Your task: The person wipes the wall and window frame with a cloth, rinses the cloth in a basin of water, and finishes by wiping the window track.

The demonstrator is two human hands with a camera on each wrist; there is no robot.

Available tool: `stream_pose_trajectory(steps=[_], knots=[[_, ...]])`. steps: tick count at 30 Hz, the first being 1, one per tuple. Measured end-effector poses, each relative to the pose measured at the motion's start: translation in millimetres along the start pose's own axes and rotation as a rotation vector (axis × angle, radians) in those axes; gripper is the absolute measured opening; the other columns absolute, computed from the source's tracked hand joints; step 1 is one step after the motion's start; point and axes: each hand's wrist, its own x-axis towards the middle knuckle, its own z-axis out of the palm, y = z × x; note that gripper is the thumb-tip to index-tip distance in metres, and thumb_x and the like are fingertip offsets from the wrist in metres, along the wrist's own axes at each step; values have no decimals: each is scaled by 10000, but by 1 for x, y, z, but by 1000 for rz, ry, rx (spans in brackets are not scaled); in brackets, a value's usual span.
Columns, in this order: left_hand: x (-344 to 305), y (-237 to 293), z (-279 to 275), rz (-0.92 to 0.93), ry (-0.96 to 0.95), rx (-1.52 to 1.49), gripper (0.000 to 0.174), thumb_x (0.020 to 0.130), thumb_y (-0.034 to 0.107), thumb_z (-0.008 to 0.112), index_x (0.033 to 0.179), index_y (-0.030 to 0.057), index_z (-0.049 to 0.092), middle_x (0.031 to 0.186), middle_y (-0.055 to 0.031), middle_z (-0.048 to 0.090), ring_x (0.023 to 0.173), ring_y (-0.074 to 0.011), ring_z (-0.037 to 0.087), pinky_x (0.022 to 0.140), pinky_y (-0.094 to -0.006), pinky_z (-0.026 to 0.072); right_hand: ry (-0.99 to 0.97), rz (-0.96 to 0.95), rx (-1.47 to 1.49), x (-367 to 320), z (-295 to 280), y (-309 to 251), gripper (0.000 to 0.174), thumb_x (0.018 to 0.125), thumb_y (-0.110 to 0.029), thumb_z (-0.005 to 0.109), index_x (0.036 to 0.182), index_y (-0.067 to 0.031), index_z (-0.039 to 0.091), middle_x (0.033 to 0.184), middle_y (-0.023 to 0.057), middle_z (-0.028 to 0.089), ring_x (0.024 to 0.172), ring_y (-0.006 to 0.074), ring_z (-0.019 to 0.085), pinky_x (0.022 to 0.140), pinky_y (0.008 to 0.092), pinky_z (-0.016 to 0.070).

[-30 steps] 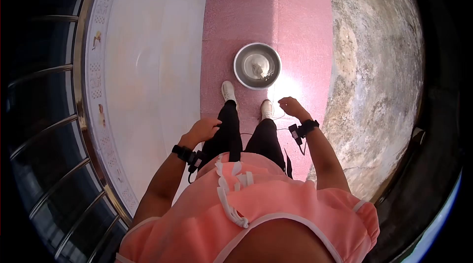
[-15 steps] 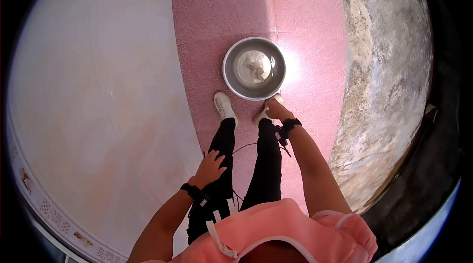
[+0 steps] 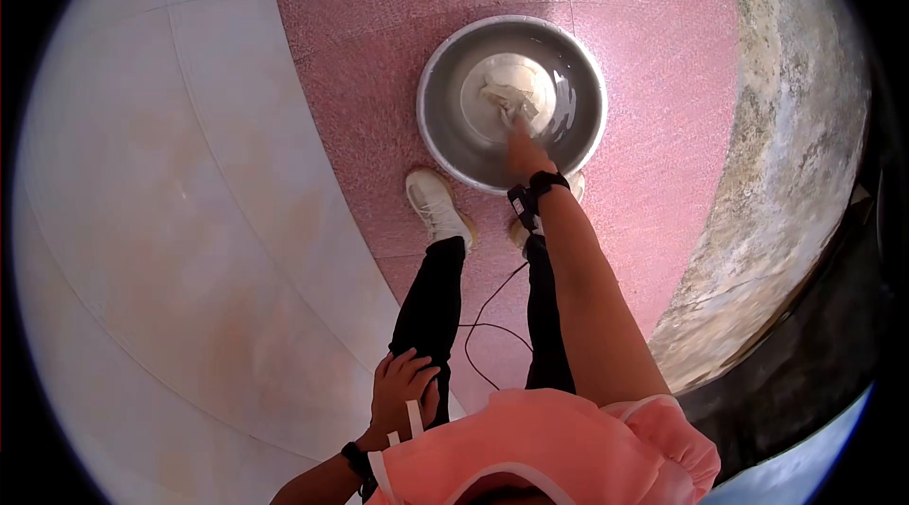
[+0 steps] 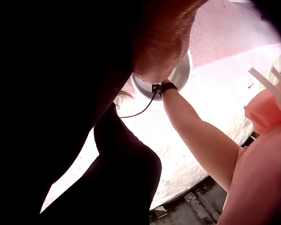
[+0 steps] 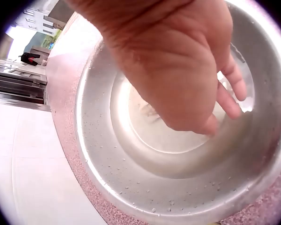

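Observation:
A round metal basin point(image 3: 440, 141) with water in it stands on the pink floor, a pale, cloth-like thing point(image 3: 509, 96) lying at its bottom. My right hand point(image 3: 525, 147) reaches down into the basin beside that thing; in the right wrist view the same hand point(image 5: 178, 70) has its fingers spread and loosely bent over the water, with nothing seen in them. My left hand point(image 3: 405, 389) rests on the left thigh with its fingers extended. In the left wrist view that hand point(image 4: 161, 44) is dark and its fingers are hidden.
White shoes point(image 3: 436, 205) stand just behind the basin. A black cable point(image 3: 471, 325) hangs between the legs. Pale smooth flooring point(image 3: 189, 221) lies to the left, and a stained, rough surface point(image 3: 757, 212) to the right.
My right hand has moved from beside the shoe into the basin. My left hand has come to rest higher on the thigh. The head view has drawn closer to the basin.

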Motion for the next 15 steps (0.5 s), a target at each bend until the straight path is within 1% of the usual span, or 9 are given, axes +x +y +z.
stream_pose_trajectory(steps=[1, 5, 6, 7, 9, 11, 13, 14, 15], knots=[[2, -1, -2, -3, -2, -3, 182, 754, 106, 621, 929, 87, 664, 1030, -91, 628, 1106, -292, 530, 983, -473, 359, -14, 92, 54, 7, 3, 0, 371, 821, -121, 480, 1185, -125, 547, 1232, 192, 527, 1125, 364, 531, 951, 473, 411], [6, -4, -7, 0, -2, -13, 194, 753, 92, 625, 944, 97, 659, 1048, -80, 620, 1111, -284, 527, 987, -468, 358, -166, -167, -88, 36, 50, 14, 342, 814, -174, 521, 1093, 21, 550, 1044, 216, 624, 1024, 330, 602, 860, 436, 470], [6, -4, -8, 6, 0, -17, 197, 753, 88, 627, 947, 99, 657, 1052, -76, 618, 1112, -282, 526, 987, -466, 358, -444, 158, 109, 4, -16, -19, 363, 808, -208, 527, 1086, 23, 564, 952, 161, 665, 966, 273, 628, 864, 429, 461], [6, -4, -8, 7, -6, -14, 198, 753, 89, 628, 948, 100, 655, 1054, -72, 617, 1112, -280, 525, 988, -464, 357, -352, 44, -143, 30, -18, 15, 369, 806, -216, 532, 1094, 11, 570, 915, 138, 675, 913, 255, 638, 835, 418, 471], [7, -4, -10, 14, -13, -13, 199, 753, 92, 630, 951, 103, 652, 1060, -65, 613, 1114, -277, 524, 991, -460, 355, -127, -12, -263, 59, -12, 51, 404, 796, -225, 552, 1122, 13, 559, 901, 136, 674, 867, 252, 648, 814, 403, 481], [8, -6, -12, 25, -17, 3, 199, 752, 96, 635, 950, 104, 653, 1054, -62, 616, 1108, -273, 528, 988, -454, 357, 127, 104, -1, 45, 9, 46, 471, 781, -230, 581, 1161, 43, 527, 950, 176, 655, 880, 281, 647, 831, 394, 482], [10, -9, -12, 36, -7, 0, 202, 750, 99, 638, 951, 105, 654, 1047, -59, 618, 1101, -267, 532, 983, -449, 359, 10, 72, 226, 26, 14, 37, 511, 780, -250, 592, 1168, 71, 504, 1080, 225, 570, 862, 316, 649, 837, 394, 490], [11, -11, -12, 40, 0, -8, 204, 748, 100, 640, 952, 105, 654, 1043, -58, 620, 1097, -264, 535, 980, -447, 361, -239, -16, 323, 16, 17, 32, 516, 787, -267, 588, 1155, 84, 499, 1186, 253, 494, 838, 337, 652, 834, 398, 497], [10, -14, -13, 42, 4, -14, 206, 747, 101, 641, 953, 106, 654, 1039, -56, 622, 1093, -262, 538, 977, -446, 362, -89, -134, 169, 18, 15, 33, 558, 799, -284, 560, 1189, 101, 455, 1211, 259, 491, 944, 365, 606, 893, 405, 458]])
